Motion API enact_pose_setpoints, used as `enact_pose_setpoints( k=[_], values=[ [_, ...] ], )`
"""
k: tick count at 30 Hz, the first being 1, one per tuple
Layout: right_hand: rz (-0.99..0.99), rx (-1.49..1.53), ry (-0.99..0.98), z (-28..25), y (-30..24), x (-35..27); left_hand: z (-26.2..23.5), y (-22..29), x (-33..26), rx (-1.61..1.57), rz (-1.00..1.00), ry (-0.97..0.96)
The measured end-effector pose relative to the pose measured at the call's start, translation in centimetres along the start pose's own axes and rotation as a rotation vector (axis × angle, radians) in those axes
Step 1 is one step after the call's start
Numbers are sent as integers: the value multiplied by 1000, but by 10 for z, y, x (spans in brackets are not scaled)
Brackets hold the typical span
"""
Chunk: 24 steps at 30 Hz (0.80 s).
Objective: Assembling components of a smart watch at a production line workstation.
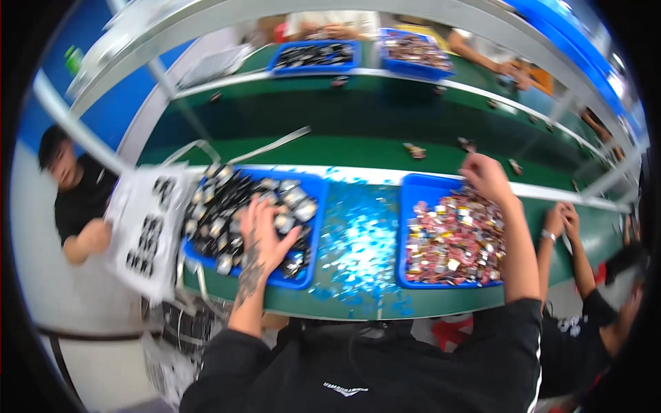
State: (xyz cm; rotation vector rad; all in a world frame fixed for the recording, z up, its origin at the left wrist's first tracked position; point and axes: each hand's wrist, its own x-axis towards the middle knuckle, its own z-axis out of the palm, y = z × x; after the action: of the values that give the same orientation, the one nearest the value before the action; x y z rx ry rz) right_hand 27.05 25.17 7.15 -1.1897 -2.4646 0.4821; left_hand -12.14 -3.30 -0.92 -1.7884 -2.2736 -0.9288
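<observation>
Left hand (264,235) splays, fingers apart, over black-and-silver packets (210,224) heaped in a blue tray (317,234), where pushing could spill some, while the right hand (486,177), grip unclear, is by a small dark piece (467,144).

Right grip (486,179) blurred — any hold unclear — its forearm (521,255) hiding part of a blue tray (428,184).

Brightly lit, glare on blue scraps (361,241), soft blur, fisheye-bent edges
</observation>
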Motion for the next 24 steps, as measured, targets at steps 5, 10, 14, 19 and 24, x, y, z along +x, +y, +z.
enact_pose_setpoints(
  k=[5, 10, 14, 19, 24],
  values=[
    [145, 458, 275, 10, -29, -71, 4, 2, 2, -100, 52, 63],
    [132, 735, 303, 39, -74, -113, -7, -2, -5, -34, 93, 229],
    [181, 1185, 341, 46, -124, -137, -18, 16, -5, -816, -280, 320],
    [117, 1281, 382, 60, -176, -177, -18, 102, -24, -1739, -425, -370],
    [15, 1175, 421, 83, -215, -198, -18, 171, -66, -1738, -369, -527]
  ],
)
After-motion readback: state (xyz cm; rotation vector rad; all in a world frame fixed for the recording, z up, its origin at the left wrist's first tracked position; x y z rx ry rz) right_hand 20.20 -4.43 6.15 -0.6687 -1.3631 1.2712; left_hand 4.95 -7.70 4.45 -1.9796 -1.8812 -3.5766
